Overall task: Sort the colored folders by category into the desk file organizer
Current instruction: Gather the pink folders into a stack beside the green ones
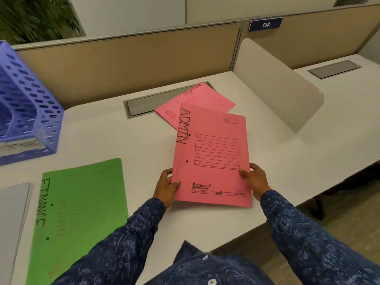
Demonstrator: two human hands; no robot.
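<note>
Far to the left of the fingers, a purple file organizer is standing on the white table, with a label strip on its front edge whose writing is too blurred to read. Nearer the person, at the left edge of the view, a grey sheet is lying flat. Just beside it, still well left of the fingers, a green folder marked FINANCE is lying flat on the table.

The left hand is gripping the lower left edge of a pink folder marked ADMIN; its thumb is pressing on the cover while the other fingers are curling around the spine side. The right hand is grasping the same folder at its right edge, thumb on the cover, the rest of the hand going behind. Between the two hands the folder is tilting up towards the camera, its near edge lifting off the table.

Beyond the fingers, a second pink folder, also marked ADMIN, is lying flat, partly hidden under the top of the held one and partly covering a grey cable hatch set in the table. To the right of the fingers, a white rounded divider is standing upright on the table. Both sleeves are showing a dark blue pattern.
</note>
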